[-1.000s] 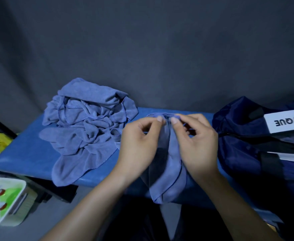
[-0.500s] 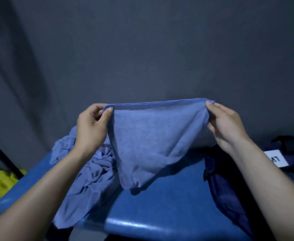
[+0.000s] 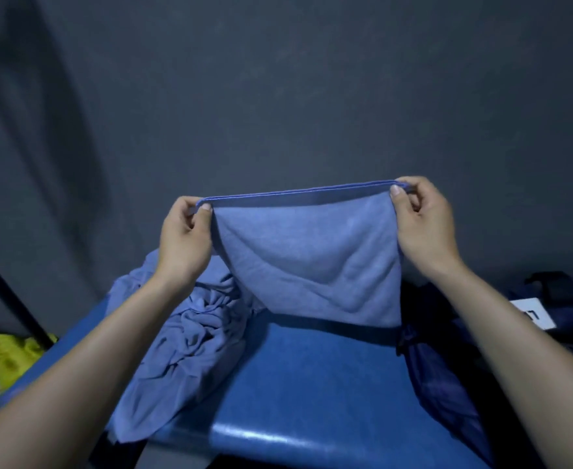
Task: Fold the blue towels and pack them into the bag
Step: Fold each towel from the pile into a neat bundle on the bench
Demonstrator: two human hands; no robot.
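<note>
A blue towel (image 3: 308,262) hangs spread in the air above the blue table (image 3: 315,384). My left hand (image 3: 185,236) pinches its upper left corner and my right hand (image 3: 423,225) pinches its upper right corner, so the top edge is stretched almost straight. The towel's lower edge hangs just over the table. A crumpled heap of blue towels (image 3: 190,336) lies on the left part of the table, partly behind my left arm. The dark navy bag (image 3: 447,377) sits at the right, partly hidden by my right arm.
A white label (image 3: 533,313) shows on the bag at the right edge. A yellow object (image 3: 6,358) lies low at the left, beside a dark diagonal bar (image 3: 7,292). A dark grey curtain (image 3: 278,96) fills the background. The table's glossy front edge (image 3: 278,438) is near me.
One second ago both hands pinched a bunched towel low over the table. They have since lifted it and pulled apart, and now the towel hangs flatter with both lower corners down.
</note>
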